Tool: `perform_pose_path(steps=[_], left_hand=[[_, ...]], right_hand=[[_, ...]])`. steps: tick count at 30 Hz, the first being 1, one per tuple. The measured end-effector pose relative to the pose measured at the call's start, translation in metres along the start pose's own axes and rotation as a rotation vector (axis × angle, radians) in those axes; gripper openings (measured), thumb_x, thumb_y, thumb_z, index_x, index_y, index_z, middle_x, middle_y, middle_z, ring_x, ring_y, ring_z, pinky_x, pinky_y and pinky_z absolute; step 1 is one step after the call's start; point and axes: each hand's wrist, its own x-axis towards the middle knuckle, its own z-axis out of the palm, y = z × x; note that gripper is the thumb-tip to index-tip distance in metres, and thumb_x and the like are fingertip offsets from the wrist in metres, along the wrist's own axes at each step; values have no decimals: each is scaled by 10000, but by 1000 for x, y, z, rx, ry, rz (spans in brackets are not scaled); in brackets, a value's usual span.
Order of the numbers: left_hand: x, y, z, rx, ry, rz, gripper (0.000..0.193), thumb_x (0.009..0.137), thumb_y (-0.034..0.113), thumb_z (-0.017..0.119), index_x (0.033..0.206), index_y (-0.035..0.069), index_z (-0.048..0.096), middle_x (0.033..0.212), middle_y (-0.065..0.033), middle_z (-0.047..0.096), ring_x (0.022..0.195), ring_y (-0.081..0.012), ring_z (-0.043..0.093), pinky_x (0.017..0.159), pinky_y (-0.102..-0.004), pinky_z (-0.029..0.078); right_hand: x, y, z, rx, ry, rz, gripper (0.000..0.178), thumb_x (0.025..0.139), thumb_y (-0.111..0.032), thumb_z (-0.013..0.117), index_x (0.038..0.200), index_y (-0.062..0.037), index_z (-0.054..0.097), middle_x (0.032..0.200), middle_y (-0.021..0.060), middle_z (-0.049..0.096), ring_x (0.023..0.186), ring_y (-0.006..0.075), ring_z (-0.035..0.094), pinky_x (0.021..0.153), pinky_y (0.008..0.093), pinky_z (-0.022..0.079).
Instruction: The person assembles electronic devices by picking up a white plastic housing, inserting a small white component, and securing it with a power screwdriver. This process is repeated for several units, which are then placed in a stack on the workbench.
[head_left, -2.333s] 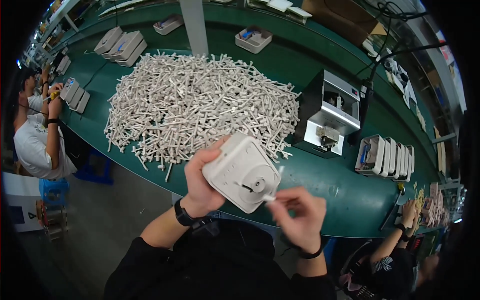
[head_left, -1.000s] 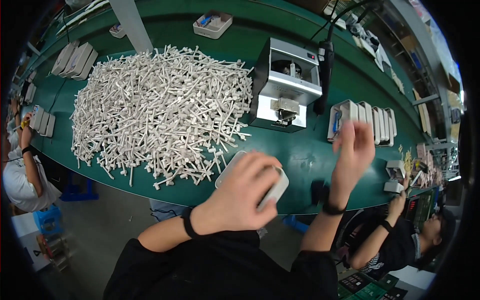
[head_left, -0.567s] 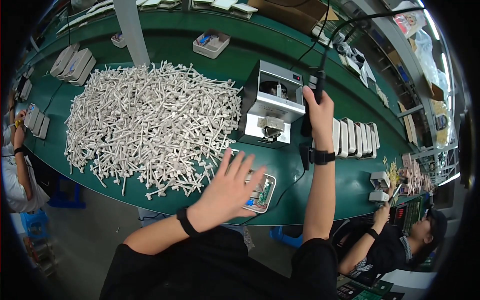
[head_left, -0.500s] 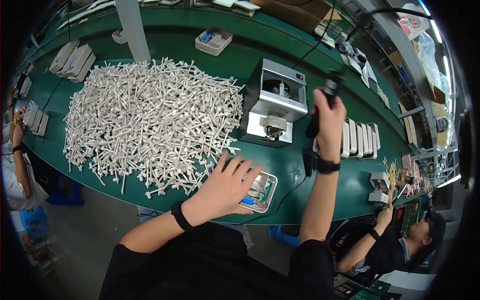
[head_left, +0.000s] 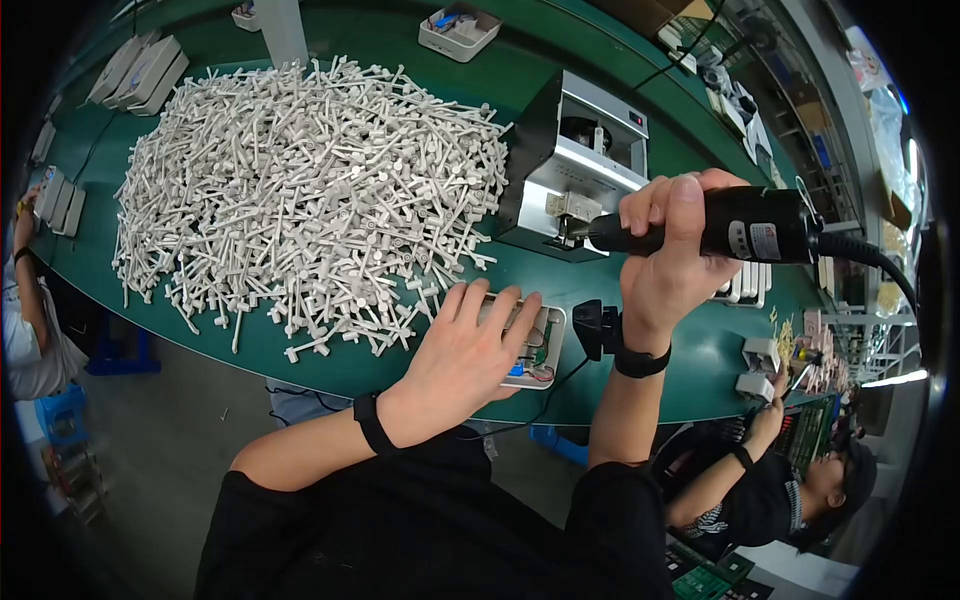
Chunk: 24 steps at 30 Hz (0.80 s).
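Reaching forward from the lower edge, the left hand (head_left: 462, 352) is laid palm down on a small white plastic housing with exposed electronics (head_left: 535, 352), which lies on the green worktop (head_left: 330, 365) near its front edge. Its fingers (head_left: 478, 305) are spread and pressed flat across the housing's left part, so that only the right end of the housing is seen beyond the fingertips. A black band is worn on that wrist. The right hand (head_left: 668, 262) is raised above the worktop on an upright forearm, and its fingers (head_left: 685, 205) are wrapped tightly round a black cylindrical electric screwdriver with a cable (head_left: 745, 225), held roughly level with its tip pointing left. The tool is held above and to the right of the housing, well apart from it. A large heap of pale grey plastic T-shaped pins (head_left: 300, 190) is spread just left of the left hand. A black and silver box-shaped machine (head_left: 575, 170) stands behind the housing, close to the tool's tip
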Motion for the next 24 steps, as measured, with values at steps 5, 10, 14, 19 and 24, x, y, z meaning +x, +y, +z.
perform_pose_path(steps=[5, 10, 14, 19, 24], left_hand=[[-1, 2, 0, -16, -10, -13, 968, 681, 340, 927, 1484, 16, 495, 1346, -148, 525, 1228, -378, 495, 1065, -487, 423], [-2, 6, 0, -12, -6, -29, 984, 671, 310, 937, 1501, 34, 484, 1365, -152, 519, 1238, -381, 492, 1068, -492, 422], [1, 4, 2, -32, -11, -8, 979, 636, 298, 952, 1462, 9, 514, 1352, -153, 533, 1223, -379, 499, 1085, -490, 411], [3, 4, -2, -34, -28, 6, 990, 629, 277, 961, 1468, 9, 507, 1353, -154, 531, 1227, -379, 499, 1085, -495, 412], [6, 5, 1, -16, -38, -2, 994, 627, 261, 968, 1471, 14, 504, 1352, -152, 532, 1226, -376, 500, 1081, -488, 415]], right_hand=[[-14, -21, -1, 21, 4, 40, 210, 991, -103, 686, 1133, -47, 542, 718, 57, 513, 560, 162, 498, 546, 340, 452], [-60, -80, -33, 330, -157, 49, 343, 958, -131, 758, 1159, -67, 487, 726, 77, 550, 571, 202, 552, 538, 357, 470], [-105, -97, -42, 195, -95, 131, 387, 963, -191, 781, 1145, -85, 457, 751, 80, 575, 607, 220, 578, 548, 374, 473], [-123, -89, -43, 154, -85, 187, 368, 979, -241, 765, 1120, -92, 459, 754, 69, 566, 577, 198, 548, 541, 360, 471], [-126, -67, -41, 117, -61, 188, 386, 985, -282, 750, 1113, -99, 435, 718, 52, 524, 522, 167, 490, 504, 340, 447]])
